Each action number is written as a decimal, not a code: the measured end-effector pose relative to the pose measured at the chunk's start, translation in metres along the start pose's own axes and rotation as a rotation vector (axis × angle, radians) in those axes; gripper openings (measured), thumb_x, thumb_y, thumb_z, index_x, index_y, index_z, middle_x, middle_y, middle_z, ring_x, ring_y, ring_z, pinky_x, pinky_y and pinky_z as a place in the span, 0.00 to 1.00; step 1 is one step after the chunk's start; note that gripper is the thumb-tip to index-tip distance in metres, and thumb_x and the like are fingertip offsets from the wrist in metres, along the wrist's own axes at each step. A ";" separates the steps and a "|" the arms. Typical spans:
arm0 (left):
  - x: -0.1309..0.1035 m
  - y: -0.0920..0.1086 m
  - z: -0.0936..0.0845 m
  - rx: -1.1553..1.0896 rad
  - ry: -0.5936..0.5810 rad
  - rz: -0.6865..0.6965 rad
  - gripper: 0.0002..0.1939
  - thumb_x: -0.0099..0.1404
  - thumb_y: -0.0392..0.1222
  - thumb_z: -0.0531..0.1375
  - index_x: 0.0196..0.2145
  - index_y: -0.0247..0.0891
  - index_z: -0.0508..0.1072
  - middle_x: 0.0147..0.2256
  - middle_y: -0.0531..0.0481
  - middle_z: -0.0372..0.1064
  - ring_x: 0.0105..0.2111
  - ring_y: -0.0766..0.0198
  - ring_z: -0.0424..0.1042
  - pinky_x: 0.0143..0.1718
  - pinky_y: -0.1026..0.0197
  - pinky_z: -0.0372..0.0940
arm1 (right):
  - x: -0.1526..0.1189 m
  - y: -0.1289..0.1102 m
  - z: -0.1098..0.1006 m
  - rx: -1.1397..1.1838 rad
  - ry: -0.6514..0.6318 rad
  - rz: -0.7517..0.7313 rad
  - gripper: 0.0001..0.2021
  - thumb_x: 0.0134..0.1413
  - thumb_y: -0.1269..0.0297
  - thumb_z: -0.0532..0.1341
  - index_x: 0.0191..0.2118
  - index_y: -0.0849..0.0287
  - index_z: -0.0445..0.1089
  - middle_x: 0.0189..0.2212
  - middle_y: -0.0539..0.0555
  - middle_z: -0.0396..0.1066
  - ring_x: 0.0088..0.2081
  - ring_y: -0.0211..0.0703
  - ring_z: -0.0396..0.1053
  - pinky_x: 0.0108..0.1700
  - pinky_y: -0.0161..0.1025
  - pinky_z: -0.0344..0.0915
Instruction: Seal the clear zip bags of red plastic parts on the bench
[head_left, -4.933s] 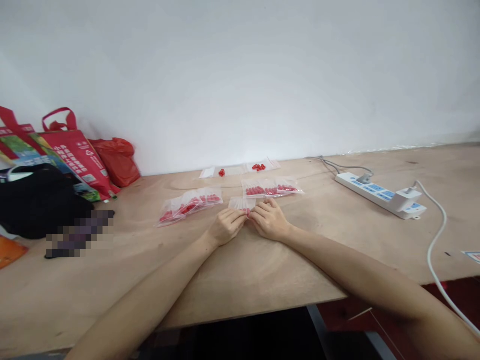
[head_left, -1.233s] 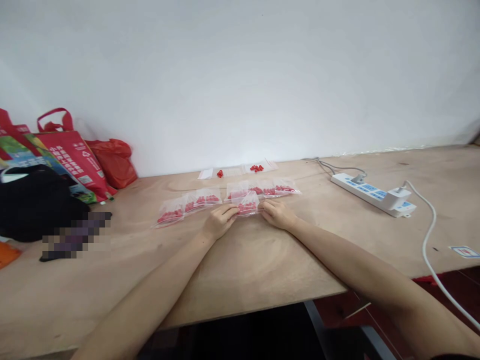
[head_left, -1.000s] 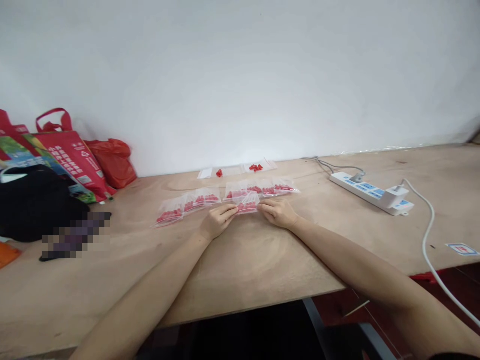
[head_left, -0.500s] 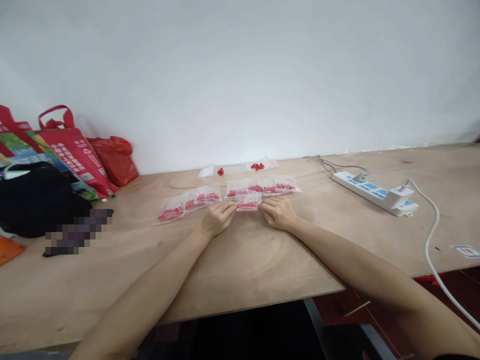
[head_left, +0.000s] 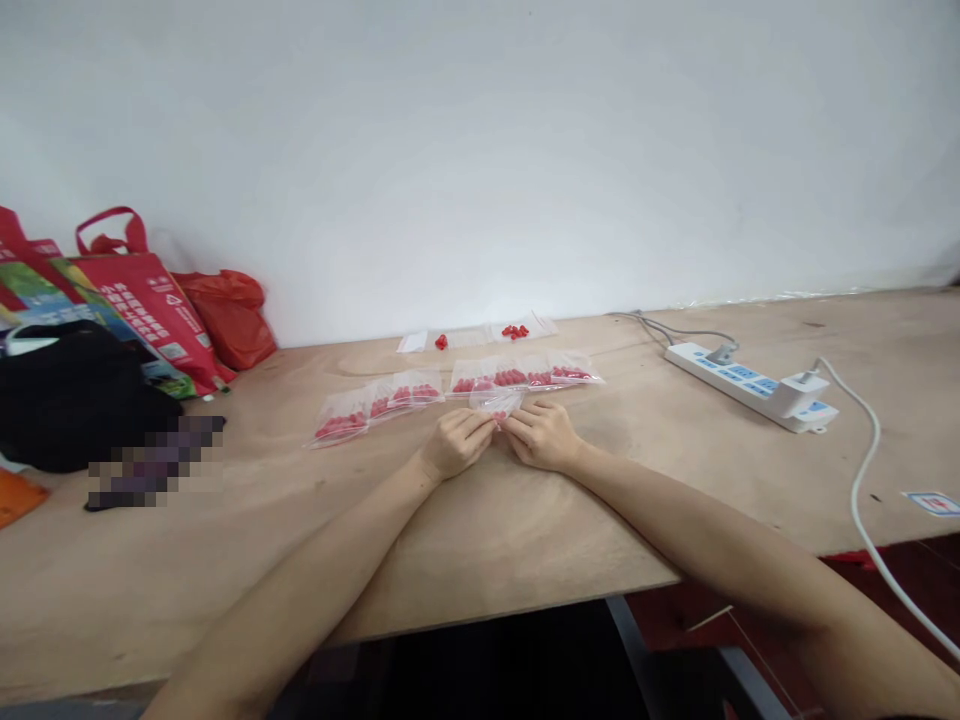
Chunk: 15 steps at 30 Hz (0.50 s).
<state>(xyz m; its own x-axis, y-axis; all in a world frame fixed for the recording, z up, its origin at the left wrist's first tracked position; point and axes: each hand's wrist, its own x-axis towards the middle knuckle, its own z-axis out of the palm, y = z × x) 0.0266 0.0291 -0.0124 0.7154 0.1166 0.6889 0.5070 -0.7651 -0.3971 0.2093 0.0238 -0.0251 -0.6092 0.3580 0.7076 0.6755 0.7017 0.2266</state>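
Note:
My left hand (head_left: 459, 442) and my right hand (head_left: 543, 434) pinch a small clear plastic bag (head_left: 496, 401) from both sides, low over the table. Small red pieces show inside it, partly covered by my fingers. Just beyond lies a row of similar clear bags (head_left: 510, 377) with red pieces, some overlapping. More filled bags (head_left: 342, 424) lie to the left of my left hand. Farther back, near the wall, loose-looking red pieces (head_left: 515, 332) and a small red cluster (head_left: 441, 342) rest on clear plastic.
A white power strip (head_left: 739, 385) with a plugged-in adapter lies to the right, its white cable (head_left: 862, 470) hanging over the front edge. At left stand a red printed carrier bag (head_left: 154, 305), a red plastic bag (head_left: 229, 318) and a black cloth item (head_left: 75, 400). A white wall (head_left: 480, 180) closes the back.
My hands have come closer together and slightly nearer to me, bunching the small bag between them. Its red pieces are now more covered by my fingers. The other bags stay put.

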 end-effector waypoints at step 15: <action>-0.005 -0.016 -0.011 0.096 0.024 -0.021 0.05 0.61 0.34 0.52 0.31 0.35 0.68 0.30 0.48 0.70 0.31 0.65 0.70 0.33 0.63 0.66 | -0.001 0.009 -0.011 -0.043 0.020 0.035 0.09 0.51 0.70 0.50 0.25 0.59 0.65 0.21 0.50 0.66 0.26 0.35 0.58 0.29 0.36 0.44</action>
<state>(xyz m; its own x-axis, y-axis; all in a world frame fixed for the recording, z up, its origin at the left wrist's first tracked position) 0.0096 0.0339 -0.0033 0.6931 0.1154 0.7116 0.5662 -0.6980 -0.4383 0.2204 0.0233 -0.0162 -0.5766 0.3694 0.7288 0.7138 0.6618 0.2293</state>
